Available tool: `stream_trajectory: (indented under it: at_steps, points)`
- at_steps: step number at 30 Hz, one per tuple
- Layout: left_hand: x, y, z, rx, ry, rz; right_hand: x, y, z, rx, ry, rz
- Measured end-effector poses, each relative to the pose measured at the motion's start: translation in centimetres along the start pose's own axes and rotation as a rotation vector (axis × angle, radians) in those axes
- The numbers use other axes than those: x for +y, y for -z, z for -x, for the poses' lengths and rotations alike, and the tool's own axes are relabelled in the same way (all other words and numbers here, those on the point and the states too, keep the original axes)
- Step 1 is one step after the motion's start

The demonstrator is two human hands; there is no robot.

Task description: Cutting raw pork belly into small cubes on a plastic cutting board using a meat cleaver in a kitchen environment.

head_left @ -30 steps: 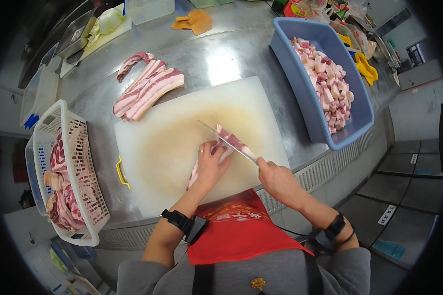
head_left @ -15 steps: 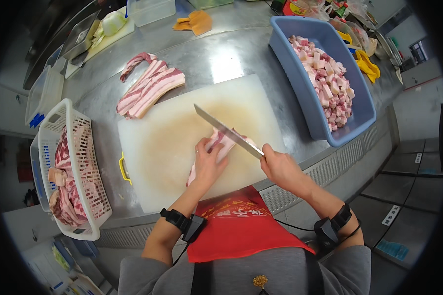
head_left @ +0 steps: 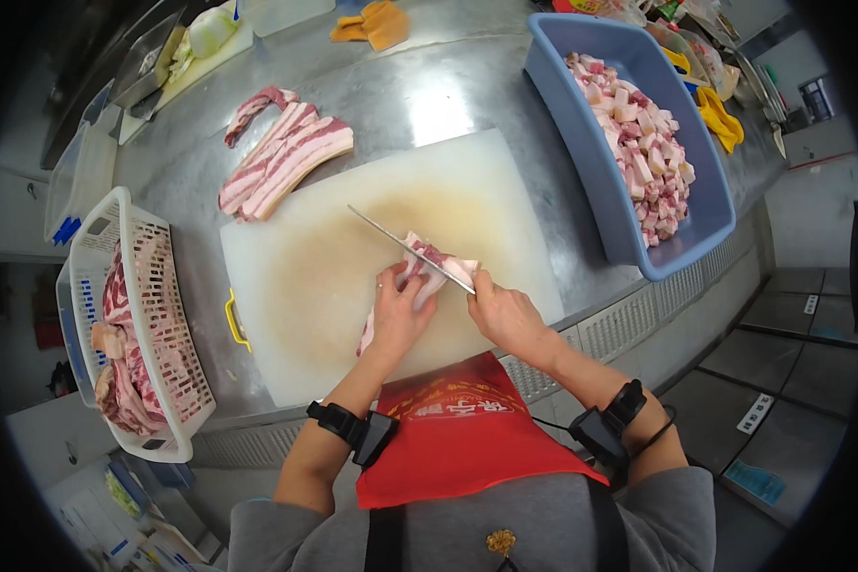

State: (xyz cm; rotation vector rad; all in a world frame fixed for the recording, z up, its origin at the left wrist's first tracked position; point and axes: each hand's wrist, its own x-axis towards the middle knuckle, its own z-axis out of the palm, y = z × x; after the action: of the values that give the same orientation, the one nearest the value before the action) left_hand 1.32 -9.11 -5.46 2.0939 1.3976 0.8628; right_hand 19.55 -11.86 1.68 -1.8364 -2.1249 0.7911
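1 knife [head_left: 405, 245] in closed right grip [head_left: 505, 315]; left grip [head_left: 402, 315] clasping meat [head_left: 432, 282]

The meat strip [head_left: 432, 282] seems streaked pink and white.

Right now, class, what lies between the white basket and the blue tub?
In the head view, the white cutting board, with steel tabletop on either side; over the board, the left hand holds a meat strip and the right hand grips a knife.

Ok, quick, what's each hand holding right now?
Left hand: fingers curled on the strip of meat, holding it against the board.
Right hand: closed, holding the knife.
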Motion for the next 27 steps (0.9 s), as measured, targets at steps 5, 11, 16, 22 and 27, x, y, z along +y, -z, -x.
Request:
stream_trajectory:
  at_steps: [5, 11, 16, 22, 27]
  points:
    - [0.5, 0.8, 0.2, 0.035, -0.045, -0.083, 0.2, 2.7, 0.8, -0.034, -0.039, -0.031]
    - [4.4, 5.4, -0.7, 0.189, -0.347, -0.045, 1.4, 3.6, 1.8, 0.053, 0.094, 0.060]
    - [7.2, 6.9, -3.9, 0.022, -0.294, 0.113, 1.5, 3.8, 2.6, 0.095, 0.184, 0.071]
    - [3.7, 7.9, -2.3, 0.346, -0.120, 0.176, 1.6, 5.1, 4.7, 0.048, -0.038, -0.174]
    - [0.6, 3.4, 1.3, -0.021, -0.066, -0.008, 0.1, 5.1, 5.6, -0.034, 0.040, -0.080]
